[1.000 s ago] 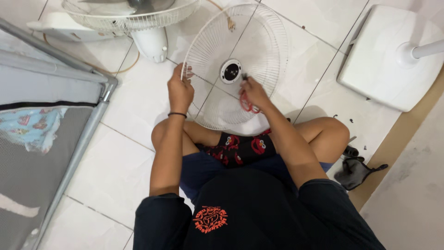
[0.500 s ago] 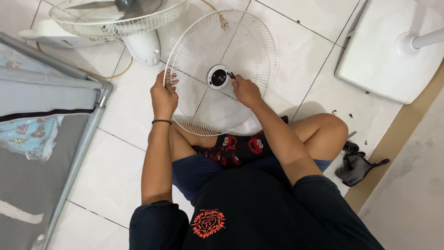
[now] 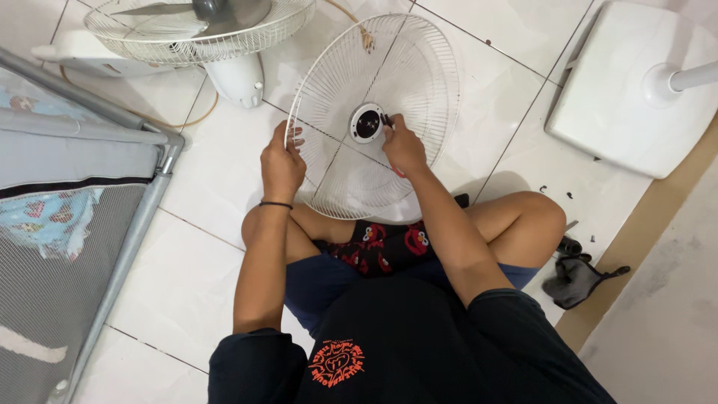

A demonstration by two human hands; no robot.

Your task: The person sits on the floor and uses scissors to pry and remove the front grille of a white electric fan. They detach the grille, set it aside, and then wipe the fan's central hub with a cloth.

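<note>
I sit cross-legged on white floor tiles with a round white wire fan guard (image 3: pixel 419 75) tilted up in front of my knees. My left hand (image 3: pixel 282 164) grips the guard's left rim. My right hand (image 3: pixel 404 146) holds a small tool with a red handle, its dark tip pressed at the right edge of the guard's round hub (image 3: pixel 368 123). The tool is mostly hidden inside my fist.
A second white fan (image 3: pixel 202 30) with its blade inside a guard lies at the top left. A white square fan base (image 3: pixel 628 90) with a pole stands at the top right. A grey mesh playpen (image 3: pixel 67 247) fills the left. A dark cloth (image 3: pixel 576 280) lies by my right knee.
My right hand has moved from below the hub up to its right edge, hiding most of the red handle. The view has shifted a little; my left hand stays on the rim.
</note>
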